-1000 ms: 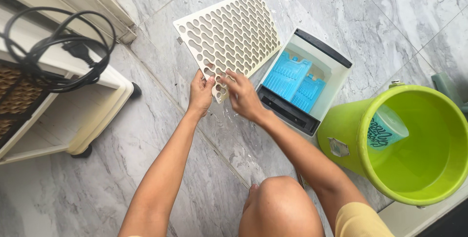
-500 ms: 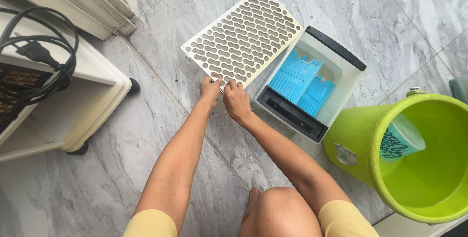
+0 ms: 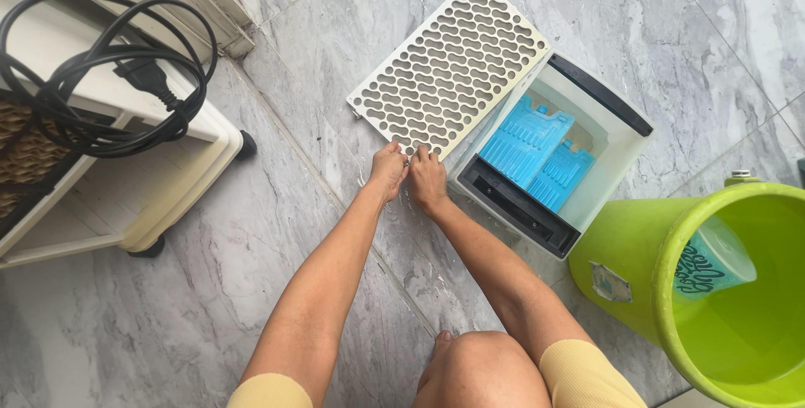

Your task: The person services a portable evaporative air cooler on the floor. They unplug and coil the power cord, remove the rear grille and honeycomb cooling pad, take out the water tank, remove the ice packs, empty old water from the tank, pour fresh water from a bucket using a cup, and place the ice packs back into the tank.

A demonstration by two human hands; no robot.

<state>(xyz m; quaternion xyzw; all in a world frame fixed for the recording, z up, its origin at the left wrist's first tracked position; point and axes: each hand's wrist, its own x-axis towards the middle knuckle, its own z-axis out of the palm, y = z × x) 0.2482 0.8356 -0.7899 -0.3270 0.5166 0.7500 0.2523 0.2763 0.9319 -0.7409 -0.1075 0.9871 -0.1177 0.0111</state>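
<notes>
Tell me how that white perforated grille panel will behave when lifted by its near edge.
The grille panel probably stays fairly stiff: it lies flat, framed. Likely light, being mostly holes. Both hands, left hand and right hand, pinch one edge, so the far end may sag or swing.

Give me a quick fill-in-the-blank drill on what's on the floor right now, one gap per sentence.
1. Both the left hand and the right hand grip the near edge of the white perforated ____.
2. The two ice packs lying in the white tray are ____ in colour.
3. The bucket at the right is ____ in colour.
4. The coiled black ____ lies on top of the white wheeled unit.

Missing words: panel; blue; green; cable
</notes>
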